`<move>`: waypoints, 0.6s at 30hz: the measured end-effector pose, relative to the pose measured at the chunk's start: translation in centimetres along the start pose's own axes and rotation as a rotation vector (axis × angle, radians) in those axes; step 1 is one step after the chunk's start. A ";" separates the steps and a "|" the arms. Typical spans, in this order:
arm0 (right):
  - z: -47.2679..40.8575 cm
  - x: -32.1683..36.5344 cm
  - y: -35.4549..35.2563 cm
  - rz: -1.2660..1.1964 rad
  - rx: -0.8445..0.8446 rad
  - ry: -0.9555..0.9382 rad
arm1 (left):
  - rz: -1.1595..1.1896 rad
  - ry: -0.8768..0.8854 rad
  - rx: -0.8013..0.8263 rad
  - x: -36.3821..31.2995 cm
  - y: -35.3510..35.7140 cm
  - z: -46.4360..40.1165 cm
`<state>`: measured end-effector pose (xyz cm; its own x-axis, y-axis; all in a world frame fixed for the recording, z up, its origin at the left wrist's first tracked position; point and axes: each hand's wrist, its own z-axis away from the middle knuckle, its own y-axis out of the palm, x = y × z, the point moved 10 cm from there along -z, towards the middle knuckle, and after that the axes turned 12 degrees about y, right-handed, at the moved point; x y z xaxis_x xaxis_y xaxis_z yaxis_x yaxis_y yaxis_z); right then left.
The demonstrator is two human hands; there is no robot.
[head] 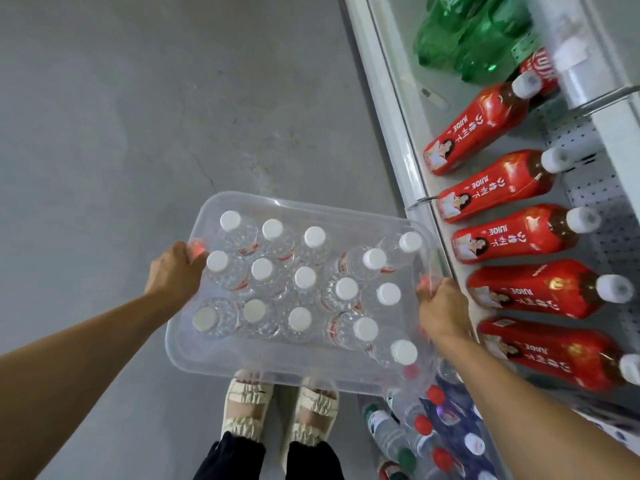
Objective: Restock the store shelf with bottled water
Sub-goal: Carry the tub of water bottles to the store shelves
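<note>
In the head view, a person held a clear plastic bin (242, 358) in the air above a grey concrete floor (138, 116), with both arms reaching forward. The left hand (175, 273) was curled tight around the bin's left rim, and the right hand (441, 308) was clenched in the same way on the right rim. Inside the bin stood the water bottles (304, 278), small clear ones with white caps, packed close in rough rows; those toward the right end leaned over. Under the bin's near edge, two feet in pale strapped sandals (246, 407) stood on the floor.

To the right ran a white store shelf (391, 109). A row of red juice bottles (512, 233) with white caps filled it from far to near, just beside the bin's right end. Green bottles (464, 39) sat at the far end. Lower down, near the right forearm, more clear bottles with red, green and white caps (422, 427) showed on a lower level, blurred.
</note>
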<state>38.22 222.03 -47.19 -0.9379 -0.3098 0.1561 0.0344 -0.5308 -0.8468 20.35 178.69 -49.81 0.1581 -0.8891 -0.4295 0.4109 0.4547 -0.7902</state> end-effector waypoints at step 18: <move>-11.2 -0.6 10.4 -0.013 -0.095 -0.029 | 0.001 0.020 -0.061 2.8 9.8 -7.1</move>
<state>35.30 225.54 -61.77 -0.9278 -0.3266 0.1804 -0.0114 -0.4584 -0.8887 18.41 181.06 -61.90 0.1407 -0.8877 -0.4383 0.3553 0.4585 -0.8146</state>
